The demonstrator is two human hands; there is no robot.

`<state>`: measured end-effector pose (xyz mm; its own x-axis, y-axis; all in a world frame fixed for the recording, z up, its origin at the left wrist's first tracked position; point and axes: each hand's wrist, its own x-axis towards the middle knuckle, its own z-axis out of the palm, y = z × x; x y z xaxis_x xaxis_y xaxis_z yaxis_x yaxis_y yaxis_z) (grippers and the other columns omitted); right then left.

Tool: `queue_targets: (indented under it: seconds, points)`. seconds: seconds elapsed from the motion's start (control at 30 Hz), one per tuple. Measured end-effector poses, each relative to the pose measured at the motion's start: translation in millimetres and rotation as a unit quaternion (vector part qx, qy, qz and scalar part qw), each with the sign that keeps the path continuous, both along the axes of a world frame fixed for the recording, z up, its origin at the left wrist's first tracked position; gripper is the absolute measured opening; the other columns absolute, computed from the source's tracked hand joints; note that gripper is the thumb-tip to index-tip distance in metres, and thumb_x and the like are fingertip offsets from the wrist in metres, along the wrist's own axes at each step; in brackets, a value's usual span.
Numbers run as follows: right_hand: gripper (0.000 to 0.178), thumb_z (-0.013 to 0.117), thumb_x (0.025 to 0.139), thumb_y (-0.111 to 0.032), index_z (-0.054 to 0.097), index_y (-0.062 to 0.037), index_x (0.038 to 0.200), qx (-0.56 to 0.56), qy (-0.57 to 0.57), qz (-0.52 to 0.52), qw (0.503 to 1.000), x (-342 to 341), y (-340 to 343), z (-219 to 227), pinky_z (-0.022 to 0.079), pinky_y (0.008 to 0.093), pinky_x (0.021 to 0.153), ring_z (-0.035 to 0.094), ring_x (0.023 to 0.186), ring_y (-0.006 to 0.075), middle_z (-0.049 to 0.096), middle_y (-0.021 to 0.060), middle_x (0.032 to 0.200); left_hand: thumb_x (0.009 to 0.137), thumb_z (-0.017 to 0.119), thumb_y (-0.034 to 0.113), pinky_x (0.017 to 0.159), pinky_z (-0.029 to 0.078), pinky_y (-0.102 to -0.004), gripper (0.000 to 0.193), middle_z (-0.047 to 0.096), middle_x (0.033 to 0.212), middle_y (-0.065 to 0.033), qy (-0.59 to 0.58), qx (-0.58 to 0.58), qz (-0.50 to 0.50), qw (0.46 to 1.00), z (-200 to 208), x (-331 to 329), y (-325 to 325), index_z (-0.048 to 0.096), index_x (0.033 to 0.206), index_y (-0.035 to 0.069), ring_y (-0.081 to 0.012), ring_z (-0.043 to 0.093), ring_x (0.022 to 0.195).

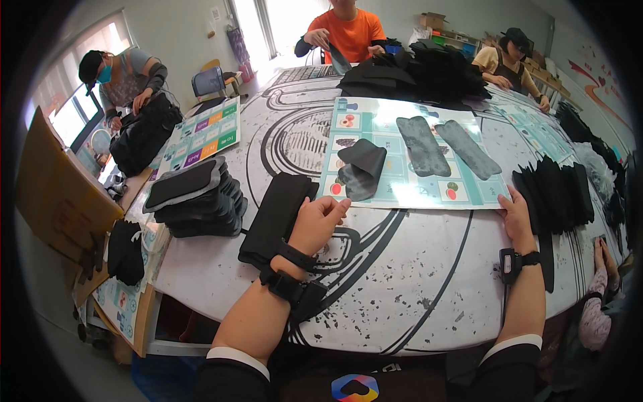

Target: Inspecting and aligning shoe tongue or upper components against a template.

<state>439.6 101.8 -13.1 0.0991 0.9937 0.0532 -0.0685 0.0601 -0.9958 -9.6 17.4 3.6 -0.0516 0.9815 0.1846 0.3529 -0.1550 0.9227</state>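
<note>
A printed board (395,193) with small fruit pictures lies on the table in front of me. My right hand (516,213) grips its near right corner, thumb on top. Closed at the near left corner is my left hand (320,220), its fingertips pinching the edge. Two long grey-black fabric pieces (423,147) lie flat on the board's right half. On the left half, another dark piece (362,171) is partly folded over. A folded black cloth stack (276,218) sits right beside my left hand. Black fabric strips (552,195) stand bunched to the right of my right hand.
A tall pile of grey-edged pads (194,199) stands at the left, near a cardboard box (63,191). Black fabric heaps (429,72) fill the far side. Other people work around the table, one in an orange shirt (348,33). Another printed board (204,137) lies far left.
</note>
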Motion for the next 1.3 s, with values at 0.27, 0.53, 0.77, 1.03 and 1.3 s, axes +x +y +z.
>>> queue_targets:
  seconds: [0.27, 0.53, 0.77, 1.03, 1.3]
  points:
    - [0.051, 0.057, 0.084, -0.007, 0.035, 0.0069, 0.128, 0.004, 0.005, 0.002, 1.000, 0.7, 3.9, -2.1, 0.050, 0.0278, 0.077, 0.059, 0.091, 0.0154, 0.056, 0.0110, 0.110, 0.086, 0.056, 0.039, 0.104, 0.014, -0.0428, 0.039, 0.058, 0.057, -0.0009, 0.006, 0.001, 0.005, 1.000, 0.0, -3.6, 3.2, 0.058, 0.066, 0.005, -0.0124, 0.055, 0.056]
    - [0.051, 0.057, 0.084, -0.007, 0.035, 0.0062, 0.129, -0.001, 0.002, 0.001, 1.000, 1.3, 3.7, -2.2, 0.049, 0.0276, 0.076, 0.059, 0.090, 0.0150, 0.056, 0.0104, 0.110, 0.086, 0.060, 0.029, 0.059, 0.037, -0.0196, 0.031, 0.055, 0.066, 0.0002, -0.039, -0.039, -0.010, 0.998, 5.0, -3.4, 0.4, 0.058, 0.073, 0.001, -0.0058, 0.050, 0.064]
    - [0.052, 0.057, 0.084, -0.007, 0.034, 0.0065, 0.129, 0.001, 0.001, -0.002, 1.000, 3.5, 1.4, -2.8, 0.050, 0.0274, 0.075, 0.059, 0.091, 0.0146, 0.056, 0.0105, 0.111, 0.087, 0.060, 0.029, 0.061, 0.037, -0.0193, 0.030, 0.055, 0.067, 0.0001, -0.033, -0.043, -0.012, 0.998, 5.1, -1.8, -2.3, 0.058, 0.075, 0.001, -0.0060, 0.050, 0.065]
    - [0.053, 0.058, 0.084, -0.007, 0.033, 0.0066, 0.130, -0.001, 0.014, 0.000, 1.000, 2.4, 3.9, -2.3, 0.050, 0.0272, 0.075, 0.059, 0.091, 0.0144, 0.055, 0.0109, 0.112, 0.087, 0.059, 0.027, 0.060, 0.036, -0.0191, 0.028, 0.054, 0.068, 0.0008, -0.033, -0.031, -0.012, 0.999, 8.1, -2.1, -1.6, 0.057, 0.075, 0.001, -0.0045, 0.047, 0.065]
    - [0.053, 0.057, 0.085, -0.007, 0.034, 0.0066, 0.130, -0.003, 0.004, 0.001, 1.000, 1.5, 2.7, -1.0, 0.050, 0.0269, 0.075, 0.059, 0.090, 0.0143, 0.056, 0.0106, 0.111, 0.088, 0.058, 0.025, 0.058, 0.039, -0.0184, 0.026, 0.052, 0.067, 0.0016, -0.089, -0.036, -0.009, 0.995, 7.6, -1.9, -2.1, 0.055, 0.075, 0.003, -0.0049, 0.049, 0.062]
